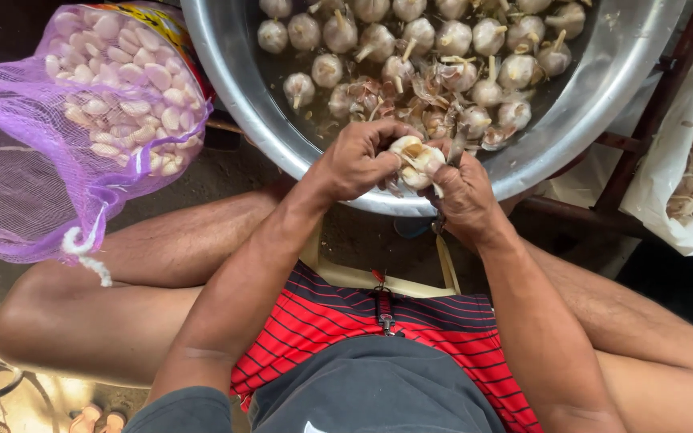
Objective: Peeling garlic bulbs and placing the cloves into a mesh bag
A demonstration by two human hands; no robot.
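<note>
View from a head camera, looking down at a seated person's bare arms, legs and red striped shorts (pixel 338 321). Both hands meet over the near rim of a large steel basin (pixel 226 80). The left hand (pixel 354 160) is curled closed around a garlic bulb (pixel 415 156), thumb and fingers pressing its side. The right hand (pixel 463 196) is also closed on the same bulb from the right, fingers bent at its pale cloves; whether it also holds a small tool cannot be told. The bulb sits between the hands, just above the basin's edge, its papery skin partly torn open.

Inside the basin, many whole garlic bulbs (pixel 411 36) with stalks lie in shallow water, far from the hands, and a loose heap of peeled skins (pixel 411 100) lies nearer. Judging by this, much garlic is left to peel.

At far left, a purple mesh bag (pixel 34 160) is stretched over a round container with a yellow and red printed label (pixel 154 24) along its upper edge; it holds a big pile of peeled cloves (pixel 122 88), so a good amount looks done. At far right, a white plastic bag (pixel 675 160) holds dry skins and stalks
</note>
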